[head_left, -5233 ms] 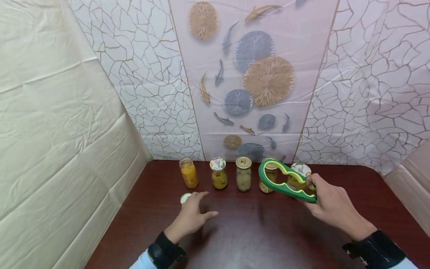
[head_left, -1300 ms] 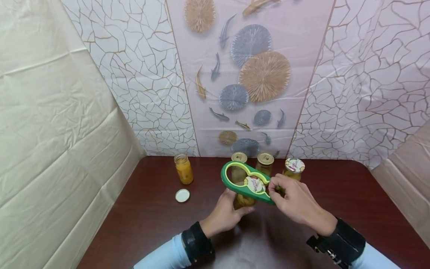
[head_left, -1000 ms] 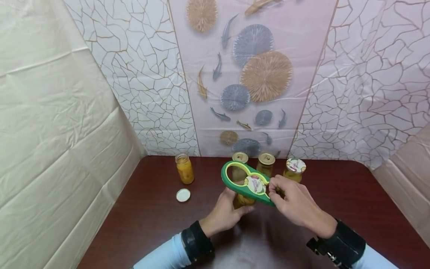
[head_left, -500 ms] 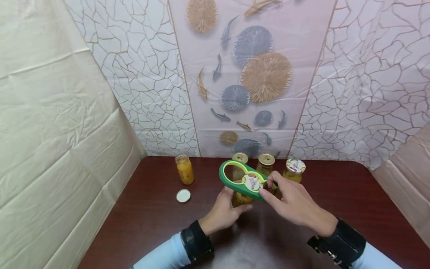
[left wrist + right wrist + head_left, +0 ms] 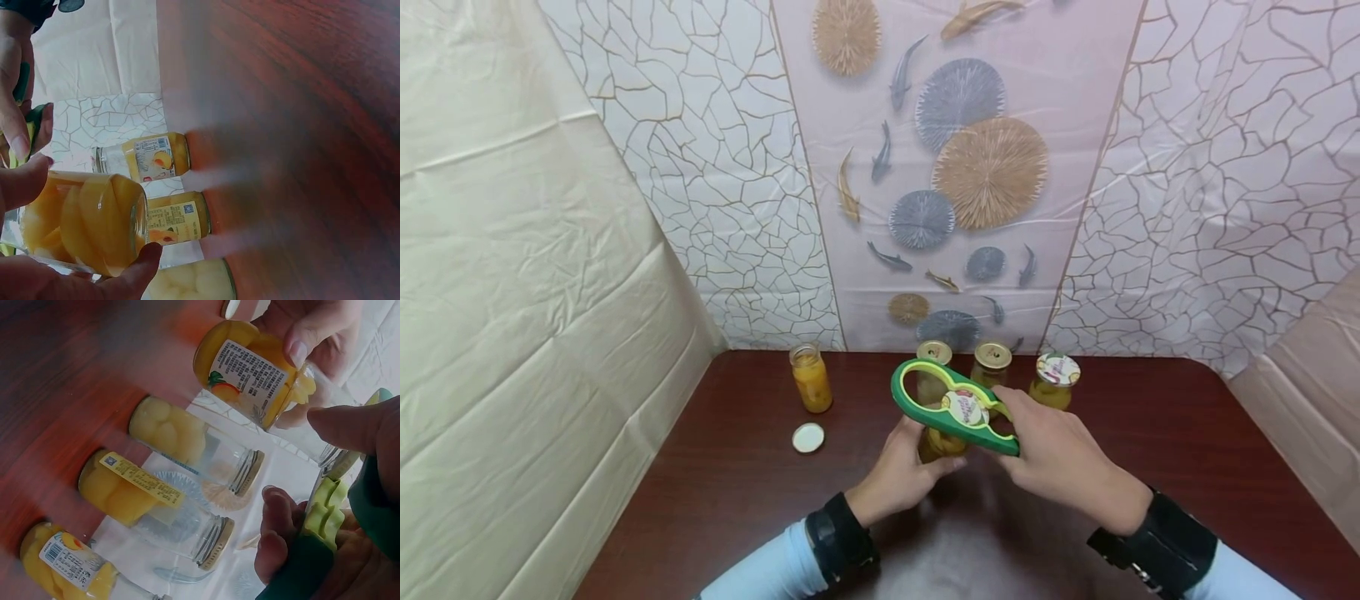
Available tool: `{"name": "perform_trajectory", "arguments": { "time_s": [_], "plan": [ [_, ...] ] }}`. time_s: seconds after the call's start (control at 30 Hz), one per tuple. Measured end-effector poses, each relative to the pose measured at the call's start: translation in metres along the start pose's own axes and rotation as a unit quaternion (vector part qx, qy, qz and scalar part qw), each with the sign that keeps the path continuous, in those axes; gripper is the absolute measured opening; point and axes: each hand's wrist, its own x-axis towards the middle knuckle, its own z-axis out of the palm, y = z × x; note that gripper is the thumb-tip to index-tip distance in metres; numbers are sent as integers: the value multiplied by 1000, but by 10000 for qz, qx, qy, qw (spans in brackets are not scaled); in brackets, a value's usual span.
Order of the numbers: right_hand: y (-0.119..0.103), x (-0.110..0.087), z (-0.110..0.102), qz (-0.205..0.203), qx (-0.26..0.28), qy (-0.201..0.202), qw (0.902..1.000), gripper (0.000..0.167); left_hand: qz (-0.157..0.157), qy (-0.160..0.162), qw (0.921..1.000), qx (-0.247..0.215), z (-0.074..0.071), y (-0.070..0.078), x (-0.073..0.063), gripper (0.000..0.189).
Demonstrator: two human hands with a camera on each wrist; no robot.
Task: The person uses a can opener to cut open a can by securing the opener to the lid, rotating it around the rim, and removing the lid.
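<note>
My left hand [image 5: 898,475] grips a glass jar of yellow fruit pieces [image 5: 945,444] around its side, above the table. In the left wrist view the held jar [image 5: 100,215] lies between thumb and fingers. My right hand [image 5: 1071,462] holds the handle end of a green jar opener [image 5: 992,442] with lime-green toothed inner edges. The jar's white printed lid [image 5: 965,407] sits within the opener's smaller middle opening. From the right wrist view, the opener's teeth [image 5: 326,512] lie close by the lid's rim; whether they touch it is hard to tell. Some right fingers are hidden in the head view.
An uncapped jar of orange fruit [image 5: 812,383] stands at the back left, a loose white lid [image 5: 808,437] lying before it. Behind the hands stand two gold-lidded jars [image 5: 934,352] [image 5: 992,357] and a white-lidded jar [image 5: 1055,379]. A patterned cloth [image 5: 985,292] hangs behind the table.
Since the oldest frame, my left hand has taken hold of a jar from the row and my right has brought the opener over its lid. Lately the right fingers have shifted along the handles.
</note>
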Motion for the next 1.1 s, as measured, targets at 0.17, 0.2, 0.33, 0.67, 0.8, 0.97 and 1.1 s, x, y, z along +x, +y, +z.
{"name": "perform_trajectory", "arguments": {
  "time_s": [0.17,0.2,0.33,0.67,0.8,0.97,1.1],
  "plan": [
    [1,-1,0,23,-62,-83,9999,73,-95,-106,9996,-247,2,-1,-1,78],
    [1,-1,0,22,-70,-98,9999,72,-105,-110,9995,-288,2,-1,-1,78],
    [0,0,-2,-47,-126,-122,9998,73,-103,-120,9988,-471,3,-4,-1,76],
    [13,2,-10,-508,-211,-284,9981,76,99,-1121,9859,-1243,-7,-19,7,66],
    [19,6,-11,-705,-82,-500,9962,74,69,-1856,9693,-1610,-14,-24,12,61],
    [24,7,-11,-862,62,-673,9940,74,126,-2237,9614,-1598,-16,-25,14,65],
    [26,5,-10,-904,94,-711,9933,75,153,-2288,9598,-1620,-15,-25,14,68]
  ]
}}
